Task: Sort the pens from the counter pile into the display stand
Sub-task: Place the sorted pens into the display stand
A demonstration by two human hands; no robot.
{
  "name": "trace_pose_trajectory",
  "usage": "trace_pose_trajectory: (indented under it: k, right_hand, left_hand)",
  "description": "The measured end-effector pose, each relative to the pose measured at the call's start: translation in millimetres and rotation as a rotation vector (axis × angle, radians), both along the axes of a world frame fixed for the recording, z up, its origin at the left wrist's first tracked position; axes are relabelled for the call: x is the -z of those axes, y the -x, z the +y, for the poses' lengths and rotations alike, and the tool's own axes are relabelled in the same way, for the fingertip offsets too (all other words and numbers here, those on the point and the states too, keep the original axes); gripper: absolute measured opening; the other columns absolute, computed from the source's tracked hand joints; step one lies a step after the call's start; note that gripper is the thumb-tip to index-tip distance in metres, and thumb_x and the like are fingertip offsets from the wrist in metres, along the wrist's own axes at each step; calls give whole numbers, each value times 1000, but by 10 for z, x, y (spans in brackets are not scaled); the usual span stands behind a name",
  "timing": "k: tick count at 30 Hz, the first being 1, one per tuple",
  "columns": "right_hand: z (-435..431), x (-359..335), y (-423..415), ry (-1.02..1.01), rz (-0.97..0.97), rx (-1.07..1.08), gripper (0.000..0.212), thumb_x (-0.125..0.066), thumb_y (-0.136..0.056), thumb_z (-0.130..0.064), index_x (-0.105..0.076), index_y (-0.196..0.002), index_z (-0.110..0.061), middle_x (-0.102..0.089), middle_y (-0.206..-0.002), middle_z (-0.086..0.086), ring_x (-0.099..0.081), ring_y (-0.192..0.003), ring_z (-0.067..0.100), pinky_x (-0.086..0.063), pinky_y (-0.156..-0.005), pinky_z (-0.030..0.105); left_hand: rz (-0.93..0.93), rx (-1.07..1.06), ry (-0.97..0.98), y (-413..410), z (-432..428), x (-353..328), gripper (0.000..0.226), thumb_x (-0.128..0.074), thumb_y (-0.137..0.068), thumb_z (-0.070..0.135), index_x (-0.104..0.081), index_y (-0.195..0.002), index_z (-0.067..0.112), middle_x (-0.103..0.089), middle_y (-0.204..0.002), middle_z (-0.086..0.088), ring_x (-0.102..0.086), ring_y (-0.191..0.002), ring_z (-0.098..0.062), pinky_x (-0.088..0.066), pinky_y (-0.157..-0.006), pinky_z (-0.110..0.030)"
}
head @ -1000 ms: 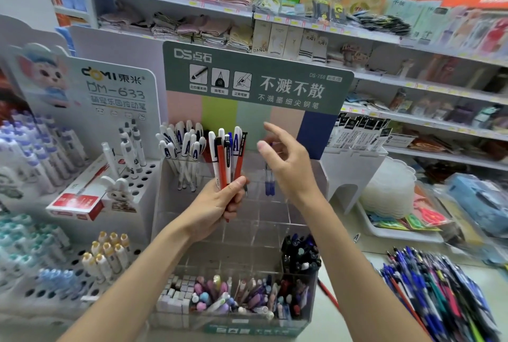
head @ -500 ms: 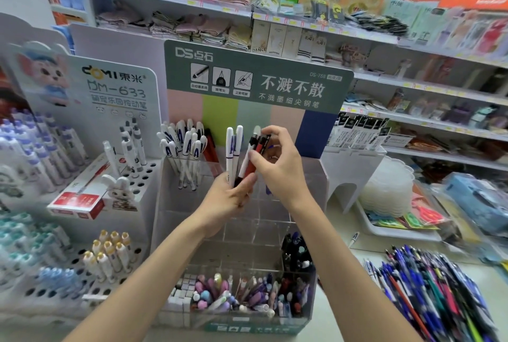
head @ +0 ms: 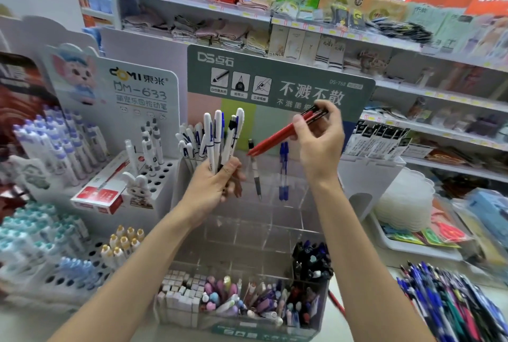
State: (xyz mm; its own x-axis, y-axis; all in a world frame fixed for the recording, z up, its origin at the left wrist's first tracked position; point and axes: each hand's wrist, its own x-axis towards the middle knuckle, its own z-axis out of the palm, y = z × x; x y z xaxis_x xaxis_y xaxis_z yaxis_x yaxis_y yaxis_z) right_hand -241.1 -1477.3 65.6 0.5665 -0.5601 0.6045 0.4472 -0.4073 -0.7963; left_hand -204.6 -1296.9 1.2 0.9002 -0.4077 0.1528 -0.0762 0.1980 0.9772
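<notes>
My left hand (head: pixel 213 186) grips a bunch of white pens (head: pixel 222 137) upright in front of the clear tiered display stand (head: pixel 247 234). My right hand (head: pixel 320 143) pinches two red pens (head: pixel 277 135) by their black ends, tips slanting down to the left over the stand's back row. White pens (head: pixel 189 143) fill the back left compartment. A single white pen (head: pixel 255 171) and blue pens (head: pixel 283 170) stand in the back row. The counter pile of mixed pens (head: pixel 450 303) lies at the lower right.
A white holed pen rack (head: pixel 154 176) with a red box (head: pixel 103 193) stands left of the stand. The stand's front compartments hold erasers and dark pens (head: pixel 312 262). A white tray (head: pixel 406 242) with packets sits right. Store shelves rise behind.
My right hand took two red pens out of the bunch in my left hand and lifted them up to the right. My left hand keeps the white pens.
</notes>
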Motion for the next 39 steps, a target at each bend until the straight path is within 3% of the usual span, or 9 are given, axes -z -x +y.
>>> trace_pose_trajectory:
  k: [5,9,15,18,21,26,28,31,39]
  right_hand:
    - [166,-38,-248,325,-18,88,39,-69,-89,-6,-52,-125,-6,-61,-96,-4,-61,-82,6,-53,-76,17]
    - [418,202,-425,650,148,-17,52,-70,-87,-2,-49,-134,1,-67,-117,14,-66,-103,24,-54,-93,30]
    - [547,297,-483,764,450,-90,50,-61,-95,-13,-43,-141,-5,-68,-109,19,-66,-96,33,-55,-86,44]
    - [574,316,-444,788,648,-181,57,-48,-102,-23,-25,-153,-9,-48,-144,18,-49,-130,32,-38,-109,37]
    - [589,356,-407,770,606,-205,56,-40,-104,-16,-19,-156,-13,-26,-159,14,-26,-146,26,-17,-118,29]
    - [554,223,-262,547,258,-168,57,-50,-94,-10,-38,-150,-17,-54,-128,5,-55,-92,14,-48,-87,24]
    - [590,96,-166,306,283,-373,55,-53,-94,-13,-41,-147,-24,-62,-115,2,-59,-95,10,-48,-83,17]
    - [628,45,-100,137,377,-627,56,-57,-96,-6,-41,-146,-24,-66,-106,18,-65,-95,21,-58,-81,33]
    - [464,59,-21,136,294,-554,44,-69,-88,-4,-55,-127,-19,-62,-105,24,-68,-91,27,-59,-76,32]
  left_hand:
    - [53,-42,48,-80,329,52,34,-56,-87,40,-61,-90,7,-61,-62,2,-41,-44,-5,-30,-36,-14]
    - [102,-17,75,-27,420,74,34,-56,-84,42,-62,-90,9,-59,-63,2,-39,-46,-5,-28,-38,-13]
    - [131,56,114,-18,518,97,40,-59,-79,49,-60,-91,11,-51,-63,2,-34,-48,-6,-28,-39,-13]
    - [109,84,138,-42,547,131,55,-71,-68,63,-62,-90,13,-52,-64,3,-35,-50,-6,-28,-40,-13]
    - [105,126,161,-51,548,164,57,-78,-58,71,-68,-83,21,-52,-65,3,-36,-50,-5,-29,-41,-13]
    - [127,174,164,-29,479,150,44,-64,-75,64,-69,-88,23,-51,-67,2,-34,-50,-5,-30,-40,-14]
    - [122,191,139,-6,416,109,39,-54,-86,53,-64,-96,17,-51,-67,2,-33,-50,-6,-28,-41,-14]
    - [107,266,100,54,297,55,33,-45,-93,44,-61,-93,15,-52,-67,1,-31,-50,-6,-22,-41,-16]
    - [94,250,33,79,168,32,34,-46,-96,44,-59,-95,12,-53,-68,0,-34,-49,-7,-25,-40,-16]
